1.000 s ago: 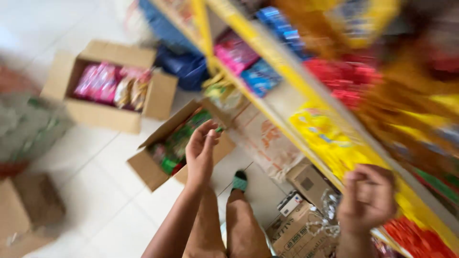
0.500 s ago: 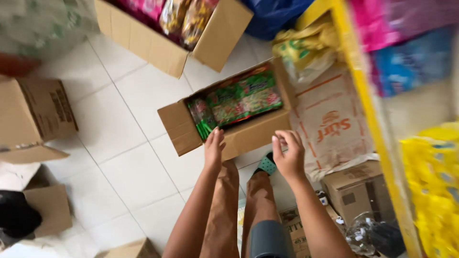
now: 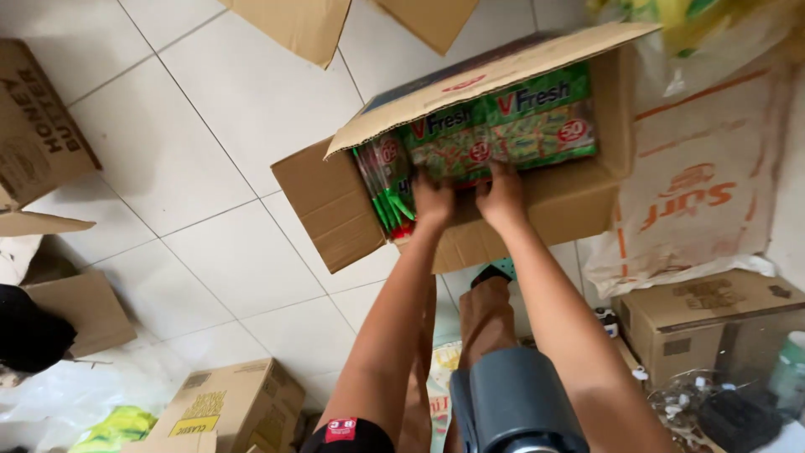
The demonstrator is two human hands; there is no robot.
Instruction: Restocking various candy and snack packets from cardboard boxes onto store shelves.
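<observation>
An open cardboard box (image 3: 537,210) is sitting on the white tiled floor (image 3: 210,168), its top flap folded out over the far side. Inside it, flat green packets (image 3: 503,126) with red round marks are lying in a stack, and more green and red packets (image 3: 387,189) are standing on edge at the box's left end.

Both hands are reaching into the box over its near wall. The left hand (image 3: 432,201) and the right hand (image 3: 501,197) are lying side by side, fingers pressing on the near edge of the flat green packets. Whether either grip is closing around a packet cannot be told, since the fingertips are hidden against the packets.

A white sack (image 3: 704,201) with orange print is lying just right of the box. Closed brown cartons are sitting at the left edge (image 3: 38,126), at the bottom (image 3: 226,407) and at the lower right (image 3: 713,315).
</observation>
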